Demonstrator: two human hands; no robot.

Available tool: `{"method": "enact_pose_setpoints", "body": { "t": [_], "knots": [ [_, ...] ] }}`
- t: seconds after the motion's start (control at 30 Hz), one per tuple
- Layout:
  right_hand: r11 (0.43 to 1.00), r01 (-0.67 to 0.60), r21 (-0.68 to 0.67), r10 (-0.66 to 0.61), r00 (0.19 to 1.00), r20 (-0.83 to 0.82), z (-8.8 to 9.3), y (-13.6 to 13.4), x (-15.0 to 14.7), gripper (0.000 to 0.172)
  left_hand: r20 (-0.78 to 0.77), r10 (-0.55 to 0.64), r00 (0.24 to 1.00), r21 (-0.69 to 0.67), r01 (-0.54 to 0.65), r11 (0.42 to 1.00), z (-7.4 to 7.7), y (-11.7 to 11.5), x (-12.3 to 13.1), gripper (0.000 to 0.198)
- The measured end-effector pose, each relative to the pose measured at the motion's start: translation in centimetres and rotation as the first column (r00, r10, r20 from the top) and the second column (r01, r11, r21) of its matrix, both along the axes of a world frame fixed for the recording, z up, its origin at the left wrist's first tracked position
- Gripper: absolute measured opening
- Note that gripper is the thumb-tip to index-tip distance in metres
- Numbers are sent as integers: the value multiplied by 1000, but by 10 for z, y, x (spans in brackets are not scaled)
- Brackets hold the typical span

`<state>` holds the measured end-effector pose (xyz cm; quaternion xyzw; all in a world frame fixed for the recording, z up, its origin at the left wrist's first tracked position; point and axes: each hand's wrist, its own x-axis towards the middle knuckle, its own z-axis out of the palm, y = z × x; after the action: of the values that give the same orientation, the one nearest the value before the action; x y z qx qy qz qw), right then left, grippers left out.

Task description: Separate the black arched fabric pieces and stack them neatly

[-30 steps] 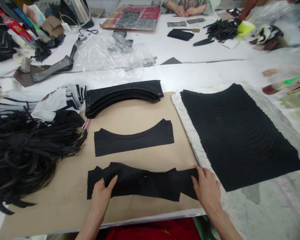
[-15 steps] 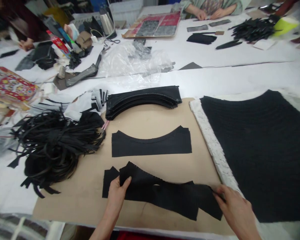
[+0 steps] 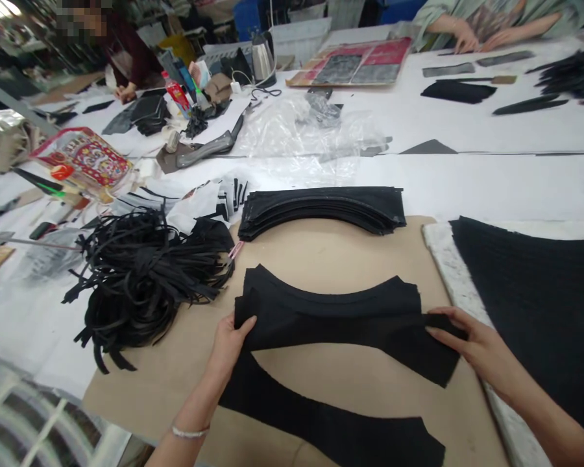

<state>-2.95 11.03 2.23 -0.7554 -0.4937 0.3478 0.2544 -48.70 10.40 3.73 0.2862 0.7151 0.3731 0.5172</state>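
My left hand (image 3: 231, 344) pinches the left end of a curved black fabric piece (image 3: 316, 327). Its right end is pinched between the thumb and fingers of my right hand (image 3: 460, 331). The held piece overlaps another black piece (image 3: 331, 295) with a concave upper edge. Nearer to me, a further curved black piece (image 3: 340, 425) lies on the brown board (image 3: 365, 370). A neat stack of curved black pieces (image 3: 324, 204) rests at the board's far edge.
Left of my left hand lies a tangle of black strips (image 3: 146, 272). A large black fabric stack (image 3: 540, 298) is on the right, on a white slab (image 3: 460, 285). Clear plastic film (image 3: 296, 130) lies beyond the board. Two people sit at the far tables.
Both hands have moved away from me with the held piece, which now overlaps the middle piece. The lower piece is now more exposed. The view has shifted left.
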Motion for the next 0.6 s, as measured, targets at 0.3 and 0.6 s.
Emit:
{"method": "enact_pose_setpoints", "body": {
  "t": [0.3,0.6],
  "knots": [
    [997,22,-81,-13,994,104,-34,7,-21,71,-91,-18,996,-27,15,1000,-45,23,-19,57],
    [998,48,41,-50,996,67,-38,-15,-25,58,-240,-45,970,-43,35,998,-66,24,-32,50]
  ]
}}
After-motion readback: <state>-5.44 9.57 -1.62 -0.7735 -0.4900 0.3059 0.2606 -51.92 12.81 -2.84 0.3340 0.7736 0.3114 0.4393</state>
